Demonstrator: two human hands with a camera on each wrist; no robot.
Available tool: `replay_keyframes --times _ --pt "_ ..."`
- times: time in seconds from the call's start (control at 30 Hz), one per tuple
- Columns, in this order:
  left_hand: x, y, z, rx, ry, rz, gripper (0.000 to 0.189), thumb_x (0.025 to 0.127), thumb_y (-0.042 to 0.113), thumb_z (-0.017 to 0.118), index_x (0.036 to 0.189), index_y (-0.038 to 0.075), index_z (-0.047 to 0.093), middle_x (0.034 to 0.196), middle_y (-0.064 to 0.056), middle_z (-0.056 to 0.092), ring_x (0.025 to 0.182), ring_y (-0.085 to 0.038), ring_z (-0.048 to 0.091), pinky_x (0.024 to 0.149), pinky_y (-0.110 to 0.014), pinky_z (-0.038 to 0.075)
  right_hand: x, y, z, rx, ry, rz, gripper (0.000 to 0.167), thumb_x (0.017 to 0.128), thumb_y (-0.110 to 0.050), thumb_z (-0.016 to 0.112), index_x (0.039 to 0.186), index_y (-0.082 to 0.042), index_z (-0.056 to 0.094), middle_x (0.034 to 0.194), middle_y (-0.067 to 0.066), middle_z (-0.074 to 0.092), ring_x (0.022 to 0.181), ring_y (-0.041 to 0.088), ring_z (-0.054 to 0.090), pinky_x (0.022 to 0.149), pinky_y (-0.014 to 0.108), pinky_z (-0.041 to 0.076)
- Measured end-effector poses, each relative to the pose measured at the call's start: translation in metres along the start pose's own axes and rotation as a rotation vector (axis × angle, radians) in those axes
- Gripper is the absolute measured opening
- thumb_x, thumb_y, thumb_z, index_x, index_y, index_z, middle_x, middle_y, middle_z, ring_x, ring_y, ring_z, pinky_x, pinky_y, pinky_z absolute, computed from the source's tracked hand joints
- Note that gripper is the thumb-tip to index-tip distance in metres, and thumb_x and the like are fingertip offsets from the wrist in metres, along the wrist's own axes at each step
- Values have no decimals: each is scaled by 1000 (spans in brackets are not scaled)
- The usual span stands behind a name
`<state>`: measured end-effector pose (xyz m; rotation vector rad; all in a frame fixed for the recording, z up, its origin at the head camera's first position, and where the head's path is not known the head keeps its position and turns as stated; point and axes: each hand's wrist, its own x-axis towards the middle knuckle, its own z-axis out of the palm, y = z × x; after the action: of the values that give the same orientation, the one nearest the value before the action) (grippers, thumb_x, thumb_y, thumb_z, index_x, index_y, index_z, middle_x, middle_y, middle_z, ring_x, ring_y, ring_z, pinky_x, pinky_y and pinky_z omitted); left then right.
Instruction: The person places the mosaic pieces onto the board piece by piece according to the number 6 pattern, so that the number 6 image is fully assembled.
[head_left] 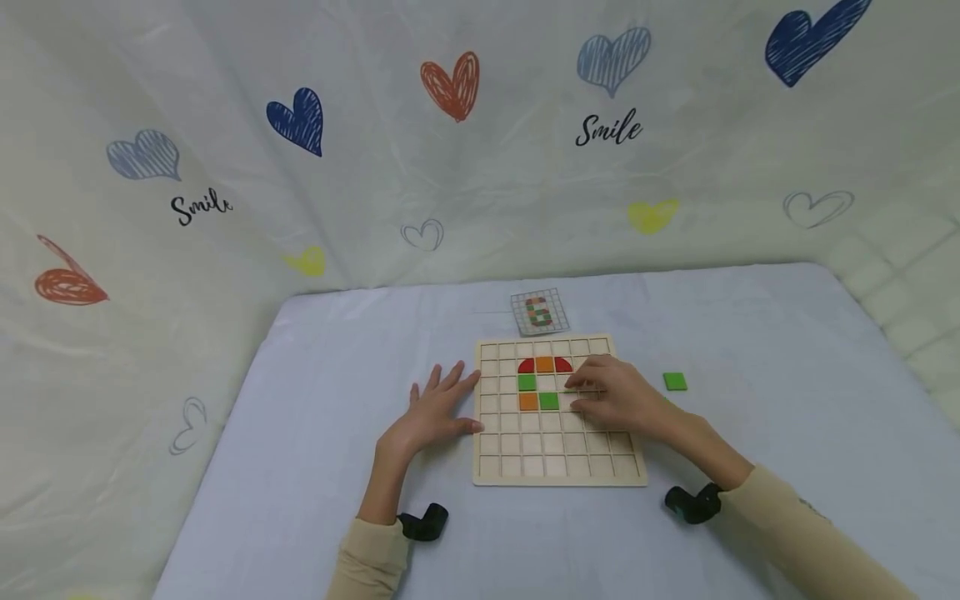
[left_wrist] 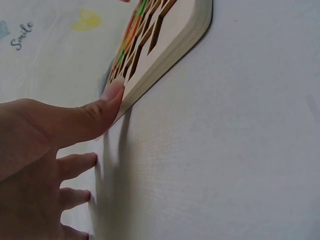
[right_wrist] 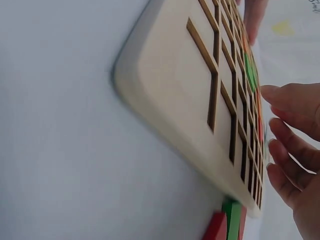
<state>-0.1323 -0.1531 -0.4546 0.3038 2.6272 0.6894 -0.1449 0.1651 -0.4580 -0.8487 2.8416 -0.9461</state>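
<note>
A wooden grid board (head_left: 558, 467) lies on the white cloth. Several tiles sit in its upper cells: two red rounded ones, orange squares such as this orange tile (head_left: 528, 402), and green squares, including one green tile (head_left: 549, 402). My left hand (head_left: 435, 417) is spread at the board's left side, with the thumb (left_wrist: 114, 90) and a fingertip against its edge. Over the board's right half is my right hand (head_left: 615, 396), its fingers loosely bent and thumb apart. In the right wrist view, nothing shows between those fingertips (right_wrist: 270, 92).
A card (head_left: 540, 312) with a printed coloured grid pattern lies behind the board. One loose green tile (head_left: 675, 381) rests to the right. Red and green pieces (right_wrist: 232, 220) show beside the board's edge in the right wrist view, mostly hidden by my arm in the head view.
</note>
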Motion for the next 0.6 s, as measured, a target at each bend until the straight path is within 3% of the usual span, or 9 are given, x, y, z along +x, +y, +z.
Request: replay_keyframes --times 0.3,0.6 --pt "-5 -3 -1 -10 8 -14 84 89 35 80 161 23 38 173 -6 19 160 -41 0 121 -73 1 -22 15 -16 21 -6 25 22 83 -9 84 105 -9 78 102 1 70 93 20 58 78 35 52" --pt "-2 -2 -1 -9 8 18 84 91 37 79 162 23 36 173 -6 18 160 -40 1 121 -73 1 -46 26 -31 -78 41 42 23 79 -9 87 100 -11 78 99 -2 70 90 19 61 76 36 56"
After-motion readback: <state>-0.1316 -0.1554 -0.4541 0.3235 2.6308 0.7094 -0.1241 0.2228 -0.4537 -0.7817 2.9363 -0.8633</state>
